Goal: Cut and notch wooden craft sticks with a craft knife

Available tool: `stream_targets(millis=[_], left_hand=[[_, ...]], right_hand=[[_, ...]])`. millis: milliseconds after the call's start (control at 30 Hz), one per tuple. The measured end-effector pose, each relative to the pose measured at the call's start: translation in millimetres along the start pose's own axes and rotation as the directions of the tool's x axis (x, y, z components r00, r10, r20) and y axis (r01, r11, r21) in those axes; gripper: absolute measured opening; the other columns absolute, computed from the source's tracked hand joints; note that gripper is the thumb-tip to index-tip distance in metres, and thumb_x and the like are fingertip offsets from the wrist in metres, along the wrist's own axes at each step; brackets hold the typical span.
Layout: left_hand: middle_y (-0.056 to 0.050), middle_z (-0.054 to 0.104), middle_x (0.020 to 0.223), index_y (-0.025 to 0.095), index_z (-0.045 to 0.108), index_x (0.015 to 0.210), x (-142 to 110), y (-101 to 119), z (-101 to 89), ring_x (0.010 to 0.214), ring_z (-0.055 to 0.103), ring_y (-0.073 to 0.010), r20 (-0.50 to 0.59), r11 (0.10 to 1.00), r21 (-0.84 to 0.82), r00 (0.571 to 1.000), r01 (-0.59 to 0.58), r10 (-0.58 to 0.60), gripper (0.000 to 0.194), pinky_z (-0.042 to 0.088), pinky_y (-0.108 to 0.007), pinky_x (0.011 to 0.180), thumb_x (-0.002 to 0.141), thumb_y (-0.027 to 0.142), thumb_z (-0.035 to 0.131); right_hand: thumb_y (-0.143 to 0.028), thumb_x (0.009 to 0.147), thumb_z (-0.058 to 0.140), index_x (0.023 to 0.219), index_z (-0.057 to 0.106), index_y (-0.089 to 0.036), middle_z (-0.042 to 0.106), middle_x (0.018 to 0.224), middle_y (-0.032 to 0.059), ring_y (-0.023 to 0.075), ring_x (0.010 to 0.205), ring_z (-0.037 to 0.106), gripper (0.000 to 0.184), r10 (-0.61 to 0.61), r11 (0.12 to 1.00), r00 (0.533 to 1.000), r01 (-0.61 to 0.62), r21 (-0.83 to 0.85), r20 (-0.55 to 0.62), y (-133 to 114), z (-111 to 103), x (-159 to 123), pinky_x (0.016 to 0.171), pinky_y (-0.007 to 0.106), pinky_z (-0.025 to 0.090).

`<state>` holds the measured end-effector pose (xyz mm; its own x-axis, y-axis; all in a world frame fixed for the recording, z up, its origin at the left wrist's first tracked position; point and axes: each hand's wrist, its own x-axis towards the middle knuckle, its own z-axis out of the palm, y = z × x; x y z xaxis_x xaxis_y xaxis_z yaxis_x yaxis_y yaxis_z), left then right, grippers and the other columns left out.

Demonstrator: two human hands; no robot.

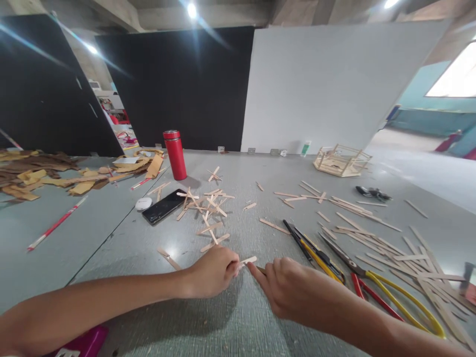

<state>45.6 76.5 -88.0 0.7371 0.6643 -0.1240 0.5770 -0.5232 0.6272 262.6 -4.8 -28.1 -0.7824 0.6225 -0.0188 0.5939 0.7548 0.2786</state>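
Note:
My left hand is closed in a pinch on one end of a short wooden stick piece, held just above the grey table. My right hand sits close beside it with fingers curled and the forefinger stretched toward the stick's other end; something small and brown shows under that finger. A heap of cut wooden sticks lies just beyond my left hand.
Yellow-handled cutters, a yellow utility knife and many long sticks lie on the right. A black phone, a white round object, a red bottle and a stick-built frame stand farther back. Cardboard scraps cover the far left.

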Motion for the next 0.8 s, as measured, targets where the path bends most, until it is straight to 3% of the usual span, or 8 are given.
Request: stream_targets(millis=[100, 167, 233, 367, 533, 600, 733, 800], left_hand=[[-0.011, 0.064, 0.129, 0.017, 0.061, 0.13, -2, 4, 0.1, 0.107, 0.067, -0.0251, -0.066, 0.999, 0.043, 0.998, -0.005, 0.008, 0.036, 0.059, -0.045, 0.089, 0.099, 0.034, 0.066], [-0.008, 0.07, 0.109, 0.015, 0.067, 0.116, -5, 8, -1.2, 0.091, 0.07, -0.0212, -0.141, 0.997, 0.081, 0.99, -0.017, 0.028, 0.023, 0.059, -0.04, 0.081, 0.104, 0.032, 0.058], [-0.003, 0.068, 0.08, 0.014, 0.067, 0.092, -8, 13, -4.8, 0.068, 0.065, -0.0171, -0.232, 0.992, 0.122, 0.97, -0.041, 0.068, 0.031, 0.055, -0.033, 0.067, 0.109, 0.027, 0.044], [-0.001, 0.064, 0.071, 0.017, 0.061, 0.089, -17, 25, -15.6, 0.057, 0.059, -0.016, -0.401, 0.969, 0.211, 0.893, -0.128, 0.205, 0.032, 0.043, -0.029, 0.056, 0.109, 0.021, 0.036], [-0.002, 0.067, 0.077, 0.017, 0.058, 0.104, -35, 34, -22.3, 0.064, 0.064, -0.0183, -0.529, 0.906, 0.351, 0.749, -0.236, 0.4, 0.024, 0.046, -0.032, 0.058, 0.107, 0.014, 0.035], [-0.002, 0.066, 0.076, 0.017, 0.057, 0.104, -41, 38, -22.4, 0.064, 0.064, -0.0184, -0.557, 0.882, 0.4, 0.699, -0.248, 0.449, 0.022, 0.047, -0.032, 0.058, 0.105, 0.011, 0.035], [-0.001, 0.066, 0.074, 0.017, 0.056, 0.107, -47, 43, -22.2, 0.06, 0.063, -0.0184, -0.59, 0.838, 0.482, 0.612, -0.256, 0.527, 0.019, 0.048, -0.033, 0.055, 0.104, 0.007, 0.04], [-0.001, 0.066, 0.074, 0.016, 0.056, 0.109, -48, 44, -22.3, 0.061, 0.064, -0.0182, -0.6, 0.821, 0.508, 0.578, -0.259, 0.553, 0.017, 0.049, -0.032, 0.055, 0.104, 0.007, 0.042]], right_hand=[[-0.001, 0.087, 0.056, 0.135, 0.066, -0.01, 0.074, 0.079, 0.011, 0.0238, 0.065, 0.065, 0.049, 0.226, 0.941, 0.974, -0.225, 0.253, 0.028, 2, -3, -2, 0.055, 0.034, 0.039], [-0.011, 0.097, 0.05, 0.128, 0.068, -0.018, 0.074, 0.087, 0.0089, 0.0226, 0.075, 0.068, 0.037, 0.399, 0.806, 0.913, -0.393, 0.443, 0.085, 2, -7, -3, 0.065, 0.033, 0.046], [-0.025, 0.105, 0.037, 0.114, 0.071, -0.019, 0.069, 0.079, 0.0056, 0.0195, 0.07, 0.066, 0.035, 0.508, 0.602, 0.836, -0.516, 0.609, 0.206, 2, -12, -2, 0.066, 0.032, 0.049], [-0.043, 0.107, 0.023, 0.098, 0.06, -0.019, 0.049, 0.063, -0.0056, 0.0097, 0.043, 0.038, 0.045, 0.441, 0.158, 0.748, -0.609, 0.777, 0.497, 0, -29, 4, 0.039, 0.022, 0.036], [-0.057, 0.103, 0.028, 0.099, 0.056, -0.022, 0.039, 0.064, -0.0078, 0.0099, 0.049, 0.029, 0.045, 0.383, -0.154, 0.739, -0.54, 0.827, 0.554, -9, -51, 5, 0.042, 0.02, 0.029], [-0.055, 0.101, 0.038, 0.093, 0.058, -0.023, 0.046, 0.068, -0.0041, 0.0123, 0.056, 0.04, 0.04, 0.465, -0.101, 0.751, -0.483, 0.87, 0.47, -14, -50, 2, 0.049, 0.024, 0.036], [-0.046, 0.104, 0.038, 0.08, 0.054, -0.025, 0.061, 0.073, 0.0031, 0.0191, 0.066, 0.054, 0.035, 0.638, 0.364, 0.75, -0.491, 0.791, 0.172, -21, -36, -3, 0.063, 0.033, 0.041], [-0.041, 0.106, 0.035, 0.08, 0.052, -0.026, 0.061, 0.068, 0.0023, 0.0189, 0.058, 0.05, 0.035, 0.64, 0.478, 0.762, -0.499, 0.723, 0.103, -23, -31, -4, 0.058, 0.033, 0.037]])
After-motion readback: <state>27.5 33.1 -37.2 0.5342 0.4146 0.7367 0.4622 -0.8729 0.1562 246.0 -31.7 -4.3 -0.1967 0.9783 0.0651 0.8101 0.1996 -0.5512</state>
